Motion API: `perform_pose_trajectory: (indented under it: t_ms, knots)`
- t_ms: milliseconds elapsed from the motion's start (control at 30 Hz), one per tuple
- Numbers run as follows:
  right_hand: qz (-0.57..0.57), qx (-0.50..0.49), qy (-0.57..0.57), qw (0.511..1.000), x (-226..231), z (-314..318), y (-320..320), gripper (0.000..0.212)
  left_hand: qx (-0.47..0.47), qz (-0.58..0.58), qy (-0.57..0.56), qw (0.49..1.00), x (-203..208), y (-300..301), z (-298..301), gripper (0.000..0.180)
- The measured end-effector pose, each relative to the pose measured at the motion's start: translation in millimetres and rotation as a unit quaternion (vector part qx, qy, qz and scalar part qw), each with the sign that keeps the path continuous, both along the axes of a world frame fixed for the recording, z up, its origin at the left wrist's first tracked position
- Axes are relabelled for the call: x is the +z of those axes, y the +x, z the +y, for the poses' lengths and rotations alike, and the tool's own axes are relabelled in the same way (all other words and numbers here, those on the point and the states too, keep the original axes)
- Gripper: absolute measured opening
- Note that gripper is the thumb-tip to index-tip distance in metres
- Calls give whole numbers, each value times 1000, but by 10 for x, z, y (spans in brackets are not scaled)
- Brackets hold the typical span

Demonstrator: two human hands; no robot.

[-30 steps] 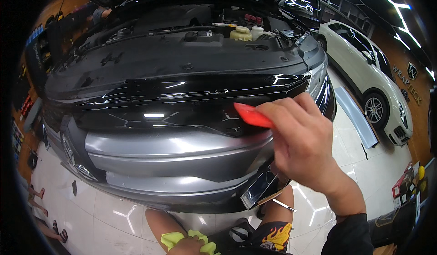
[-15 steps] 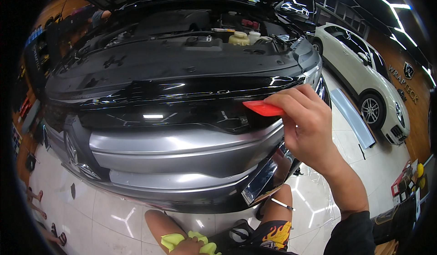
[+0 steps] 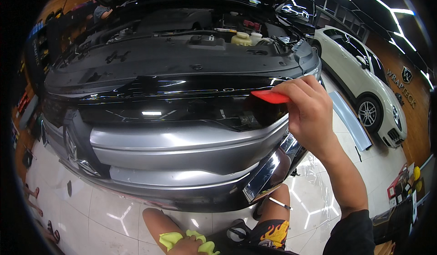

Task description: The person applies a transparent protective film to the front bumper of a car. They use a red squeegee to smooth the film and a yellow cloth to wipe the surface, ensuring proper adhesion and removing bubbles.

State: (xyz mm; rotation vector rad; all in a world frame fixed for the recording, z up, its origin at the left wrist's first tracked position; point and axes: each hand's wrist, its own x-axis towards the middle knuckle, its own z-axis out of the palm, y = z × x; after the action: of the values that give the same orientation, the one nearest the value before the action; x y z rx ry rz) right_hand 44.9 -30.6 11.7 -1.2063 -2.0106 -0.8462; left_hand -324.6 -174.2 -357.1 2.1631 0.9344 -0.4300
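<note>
My right hand [image 3: 309, 111] pinches a red squeegee [image 3: 269, 96] between thumb and fingers. Its blade points left, over the glossy black film-like strip [image 3: 195, 102] along the car's front; whether it touches the surface I cannot tell. Under that strip runs the silver-grey grille panel [image 3: 182, 139], with a dark emblem bracket [image 3: 75, 141] at its left. Low in view, my left hand [image 3: 185, 246] rests by my thigh, closed around a yellow-green cloth [image 3: 170, 239]. A glossy dark trim piece [image 3: 268, 175] sits at the bumper's right corner.
Above the strip the engine bay [image 3: 182, 59] lies exposed under a raised hood. A white car [image 3: 359, 64] stands at the right, with a long pale panel [image 3: 350, 121] on the tiled floor beside it. Another person's arm [image 3: 105, 14] shows far left, feet [image 3: 53, 232] lower left.
My right hand has moved slightly right and up with the red squeegee. The view has shifted a little. My left hand stays on the cloth.
</note>
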Motion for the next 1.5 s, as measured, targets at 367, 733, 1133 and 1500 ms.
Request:
perform_pose_trajectory:
  t_ms: [367, 733, 1133, 1500]
  knots:
    - [-63, 57, 11, 996, 15, -24, 236, 43, 30, -1, 0, 1000, 60, -18, -55, 66]
    - [-42, 28, 3, 999, 20, 39, -222, 39, 15, -14, 6, 1000, -69, -10, -37, 64]
    - [42, -1, -21, 999, -29, -334, -148, 23, 52, -20, 55, 997, -70, -101, -229, 63]
    - [-11, -24, -85, 996, 29, -264, -441, 16, 48, -27, 38, 998, -75, -63, -183, 63]
